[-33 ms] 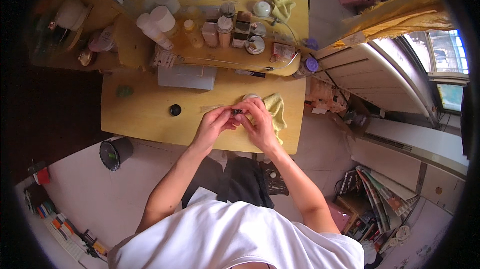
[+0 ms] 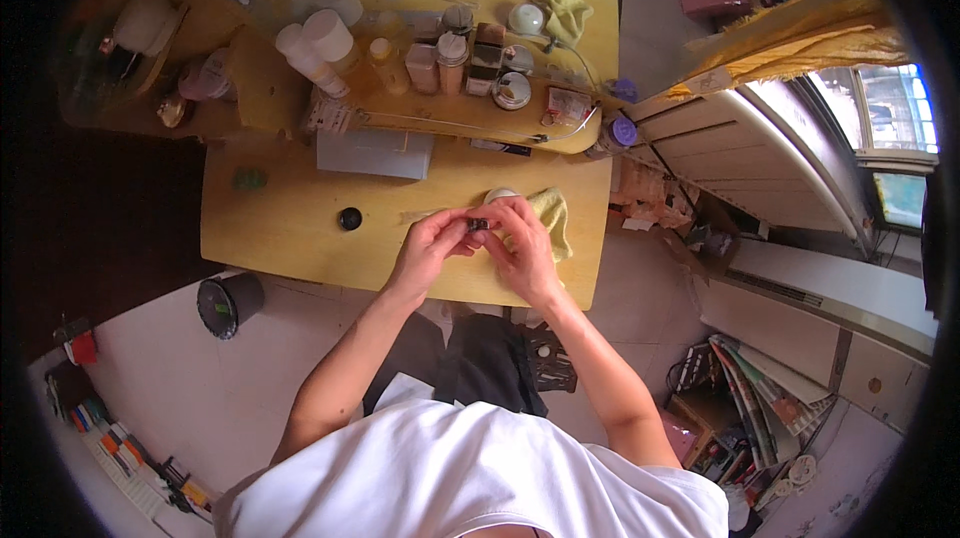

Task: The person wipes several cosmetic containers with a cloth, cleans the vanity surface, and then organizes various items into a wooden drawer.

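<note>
A small dark object [image 2: 477, 225] with a shiny spot is pinched between the fingertips of both hands, above the yellow table [image 2: 290, 238]. It is too small for me to name. My left hand [image 2: 437, 246] has its fingers curled in from the left. Closed from the right, my right hand [image 2: 522, 246] meets it, thumb and fingers at the same piece. Just beyond the right hand lies a round white thing [image 2: 502, 195], partly hidden. A yellow-green cloth [image 2: 550, 213] is crumpled beside that hand. To the left sits a round black lid [image 2: 350, 219].
A shelf [image 2: 470, 123] at the back carries bottles [image 2: 383, 58], jars [image 2: 511, 91] and small boxes, with a mirror behind. Under it stands a pale box [image 2: 375, 156]. A purple-lidded container [image 2: 622, 131] is at the right. On the floor stands a dark bin [image 2: 230, 305].
</note>
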`<action>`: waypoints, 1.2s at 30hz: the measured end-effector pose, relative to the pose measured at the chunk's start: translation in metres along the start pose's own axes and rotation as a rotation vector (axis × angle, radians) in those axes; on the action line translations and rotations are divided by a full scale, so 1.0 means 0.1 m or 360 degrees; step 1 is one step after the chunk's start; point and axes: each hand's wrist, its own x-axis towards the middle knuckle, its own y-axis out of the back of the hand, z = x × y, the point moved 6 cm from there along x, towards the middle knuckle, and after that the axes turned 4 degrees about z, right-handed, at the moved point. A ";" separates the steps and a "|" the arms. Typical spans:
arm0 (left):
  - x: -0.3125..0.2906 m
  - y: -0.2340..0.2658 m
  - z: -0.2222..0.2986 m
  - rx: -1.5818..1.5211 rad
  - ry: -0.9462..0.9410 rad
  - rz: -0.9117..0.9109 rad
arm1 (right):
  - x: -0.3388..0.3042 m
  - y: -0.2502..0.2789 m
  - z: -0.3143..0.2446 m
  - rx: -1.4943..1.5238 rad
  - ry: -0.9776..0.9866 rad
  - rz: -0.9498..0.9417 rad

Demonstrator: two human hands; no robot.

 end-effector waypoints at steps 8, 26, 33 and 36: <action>0.01 -0.18 0.07 0.0051 -0.0204 0.0076 | 0.03 0.31 -0.29 -0.0594 0.0246 -0.0042; 0.15 -0.07 -0.17 -0.0552 -0.0077 0.0139 | 0.72 0.50 -0.18 -0.0870 0.0332 -0.0022; -0.01 0.21 -0.41 -0.0502 -0.0029 0.0215 | 1.12 0.41 0.24 -0.1179 0.0419 -0.0227; -0.05 0.28 -0.45 -0.0527 -0.0045 0.0231 | 1.17 0.34 0.39 -0.1252 0.0444 -0.0254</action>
